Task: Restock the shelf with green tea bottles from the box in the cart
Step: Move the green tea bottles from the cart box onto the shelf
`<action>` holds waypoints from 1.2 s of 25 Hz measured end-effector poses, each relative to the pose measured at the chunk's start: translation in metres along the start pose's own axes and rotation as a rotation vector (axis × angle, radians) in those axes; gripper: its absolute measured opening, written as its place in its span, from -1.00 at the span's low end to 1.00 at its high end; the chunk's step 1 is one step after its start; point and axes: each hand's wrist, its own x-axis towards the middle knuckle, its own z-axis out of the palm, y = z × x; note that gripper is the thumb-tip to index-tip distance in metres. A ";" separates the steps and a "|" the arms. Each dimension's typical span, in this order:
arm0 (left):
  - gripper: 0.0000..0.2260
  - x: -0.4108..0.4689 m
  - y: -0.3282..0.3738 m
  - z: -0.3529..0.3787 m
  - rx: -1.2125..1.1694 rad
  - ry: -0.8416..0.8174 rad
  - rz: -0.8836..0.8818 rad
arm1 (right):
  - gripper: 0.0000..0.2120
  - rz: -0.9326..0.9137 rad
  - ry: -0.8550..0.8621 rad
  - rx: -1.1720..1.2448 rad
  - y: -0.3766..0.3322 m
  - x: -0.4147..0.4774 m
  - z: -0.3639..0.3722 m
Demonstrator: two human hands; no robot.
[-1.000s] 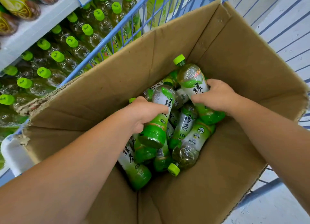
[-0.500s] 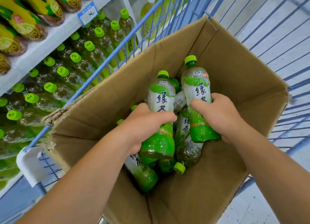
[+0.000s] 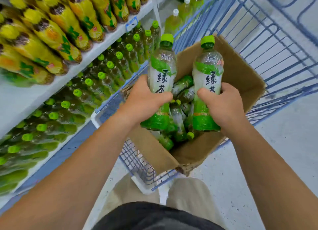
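Gripping left bottle [image 3: 161, 71], right bottle [image 3: 208, 73], over box [image 3: 240, 76]

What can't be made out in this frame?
Head view only:
- Price tag: too small and blurred to read.
- Loose bottles in the box: count hidden behind the left-hand bottle and right-hand bottle.
- Yellow bottles: labels blurred, cut off by top edge.
- Lower shelf bottles: blurred, cut off at left edge.
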 end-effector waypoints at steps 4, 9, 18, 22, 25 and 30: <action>-0.50 -0.056 0.012 -0.037 -0.055 0.060 0.066 | -0.54 -0.094 -0.045 0.006 -0.046 -0.051 -0.013; -0.51 -0.141 0.010 -0.073 -0.052 0.230 0.114 | -0.57 -0.267 -0.121 -0.013 -0.085 -0.107 -0.025; -0.53 -0.295 -0.015 -0.122 -0.167 0.556 0.164 | -0.80 -0.511 -0.397 -0.084 -0.109 -0.216 0.012; -0.50 -0.355 -0.051 -0.150 -0.224 0.663 0.142 | -0.77 -0.584 -0.525 -0.108 -0.110 -0.276 0.043; -0.52 -0.383 -0.085 -0.171 -0.292 0.721 0.130 | -0.70 -0.634 -0.563 -0.184 -0.114 -0.311 0.072; -0.55 -0.412 -0.139 -0.230 -0.355 0.778 0.137 | -0.82 -0.686 -0.570 -0.212 -0.122 -0.364 0.147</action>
